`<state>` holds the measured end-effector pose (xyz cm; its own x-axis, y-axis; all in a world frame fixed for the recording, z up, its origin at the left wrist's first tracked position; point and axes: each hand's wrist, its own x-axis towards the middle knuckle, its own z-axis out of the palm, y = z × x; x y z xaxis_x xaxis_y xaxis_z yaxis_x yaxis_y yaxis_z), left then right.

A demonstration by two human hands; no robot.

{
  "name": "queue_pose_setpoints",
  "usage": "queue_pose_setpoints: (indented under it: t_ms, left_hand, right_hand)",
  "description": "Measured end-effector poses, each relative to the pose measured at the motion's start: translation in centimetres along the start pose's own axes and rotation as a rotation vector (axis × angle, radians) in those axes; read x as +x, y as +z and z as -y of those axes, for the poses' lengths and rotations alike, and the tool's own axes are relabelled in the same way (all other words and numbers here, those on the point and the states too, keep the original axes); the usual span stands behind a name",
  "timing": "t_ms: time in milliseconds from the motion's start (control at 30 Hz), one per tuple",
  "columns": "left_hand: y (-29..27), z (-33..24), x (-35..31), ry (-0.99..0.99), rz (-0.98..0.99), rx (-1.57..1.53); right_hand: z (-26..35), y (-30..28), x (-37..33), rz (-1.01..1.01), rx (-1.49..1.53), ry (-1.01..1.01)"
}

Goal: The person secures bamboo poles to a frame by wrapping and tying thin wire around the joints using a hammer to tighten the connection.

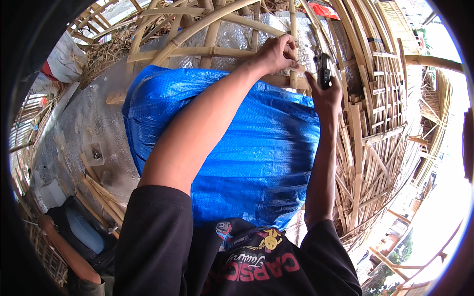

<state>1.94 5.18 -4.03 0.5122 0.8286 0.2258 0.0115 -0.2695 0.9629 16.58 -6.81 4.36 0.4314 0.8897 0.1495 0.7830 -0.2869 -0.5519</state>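
Note:
My left hand [275,55] reaches up to an upright bamboo strip [293,29] at the far middle. Its fingers are closed by the strip, and what they pinch is too small to make out. To its right, my right hand [327,93] grips a dark hand tool [324,73] with shiny metal on it, whose exact kind I cannot tell. A horizontal bamboo strip [197,52] runs to the left of the upright. Beneath both forearms spreads a shiny blue woven plastic sheet [237,158], its far edge just below my hands.
Stacked split-bamboo frames [370,89] rise close on the right. Silvery sheeting [98,118] covers the ground at left, with loose bamboo pieces [101,197] on it. At the lower left another person's arm [69,246] reaches beside a dark bag-like object [81,229]. A whitish sack [66,59] lies at upper left.

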Motion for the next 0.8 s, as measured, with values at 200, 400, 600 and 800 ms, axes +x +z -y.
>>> queue_pose_setpoints:
  t_ms: [200, 400, 600, 800]
  left_hand:
    - [0.3, 0.6, 0.2, 0.001, -0.018, -0.044]
    - [-0.5, 0.6, -0.2, 0.010, -0.018, 0.007]
    - [-0.5, -0.6, 0.3, -0.049, -0.036, 0.051]
    - [-0.7, -0.1, 0.3, -0.045, -0.011, 0.024]
  right_hand:
    - [-3.8, 1.2, 0.3, 0.179, 0.143, 0.221]
    - [-2.3, 1.9, -0.5, 0.228, 0.313, 0.234]
    - [-1.7, 1.3, -0.4, 0.275, 0.287, 0.221]
    - [-3.4, 2.4, -0.2, 0.204, 0.248, 0.154]
